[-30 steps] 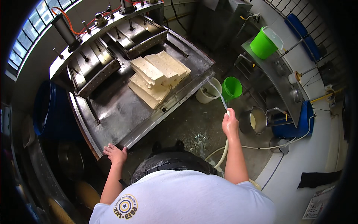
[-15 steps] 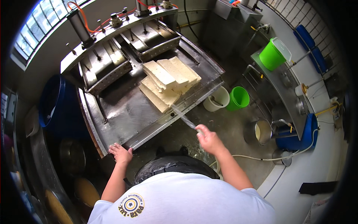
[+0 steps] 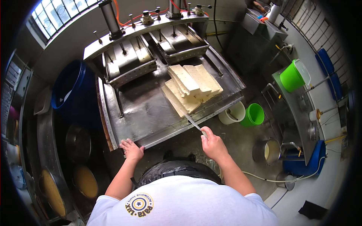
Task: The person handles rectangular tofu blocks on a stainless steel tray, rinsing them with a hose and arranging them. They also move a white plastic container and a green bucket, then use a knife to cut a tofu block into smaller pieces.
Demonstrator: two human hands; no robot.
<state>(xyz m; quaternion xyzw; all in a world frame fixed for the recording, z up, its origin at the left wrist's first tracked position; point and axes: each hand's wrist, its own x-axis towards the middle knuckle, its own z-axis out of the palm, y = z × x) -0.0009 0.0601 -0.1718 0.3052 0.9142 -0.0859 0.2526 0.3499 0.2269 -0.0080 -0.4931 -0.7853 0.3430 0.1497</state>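
My right hand [image 3: 214, 144] is closed round the handle of a knife [image 3: 194, 123], its long pale blade pointing forward and left. The blade's tip reaches the near corner of a stack of white cheese slabs [image 3: 181, 98], though I cannot tell whether it touches or cuts in. The slabs lie fanned and overlapping on a steel press table [image 3: 139, 107], towards its right side. At the table's near left corner my left hand [image 3: 131, 150] rests on the edge, fingers spread and holding nothing.
Two perforated steel press boxes [image 3: 132, 69] stand behind the cheese under a beam with cylinders. Beyond the table's right edge are a white bucket [image 3: 236, 115] and a green bucket [image 3: 255, 115]. A blue barrel [image 3: 71, 84] stands left. A hose [image 3: 256, 176] crosses the floor at right.
The view has shifted, so the table and cheese appear farther right. The knife remains in my right hand near the slabs' corner, its blade less blurred now. My left hand stays on the table edge.
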